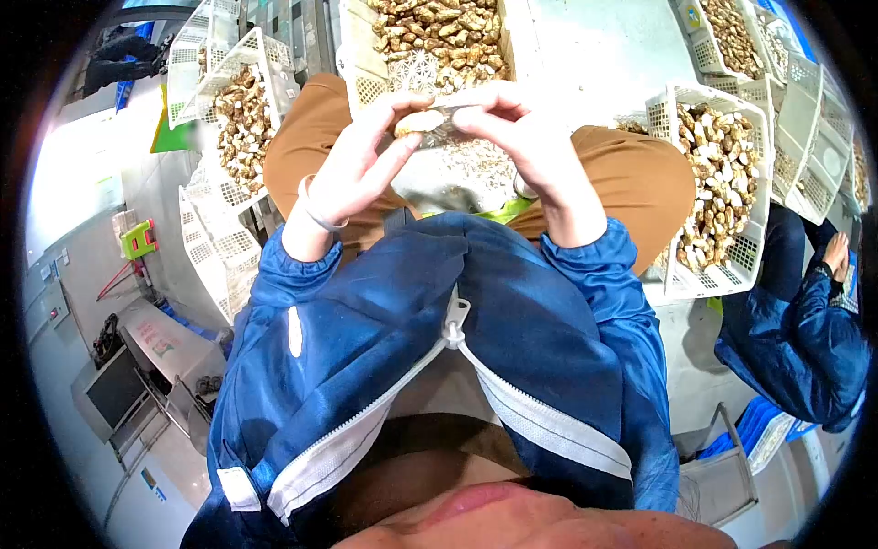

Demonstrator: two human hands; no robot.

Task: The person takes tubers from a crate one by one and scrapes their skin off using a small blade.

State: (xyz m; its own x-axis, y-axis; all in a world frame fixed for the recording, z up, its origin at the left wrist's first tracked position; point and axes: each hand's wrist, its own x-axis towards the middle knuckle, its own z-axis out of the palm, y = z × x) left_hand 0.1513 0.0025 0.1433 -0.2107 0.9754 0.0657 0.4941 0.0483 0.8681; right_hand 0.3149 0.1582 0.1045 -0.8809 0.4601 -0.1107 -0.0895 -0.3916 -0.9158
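My left hand point(358, 169) pinches a pale, elongated mushroom point(421, 123) between thumb and fingers, in front of my lap. Close by on its right, my right hand point(530, 137) has thumb and fingers pressed together, reaching toward the mushroom's end. What the right hand holds, if anything, is too small and blurred to make out. Below both hands, between my knees, lies a surface scattered with pale trimmings point(476, 165). Just beyond the hands stands a white crate point(358, 55) with many brown-and-white mushrooms point(448, 32) in it.
Mushroom-filled white baskets stand at my left point(261, 69) and right point(761, 165). More baskets point(814, 137) are stacked farther right. Another person in a blue jacket point(791, 339) sits at the right. A grey box-like machine point(169, 339) is at the left.
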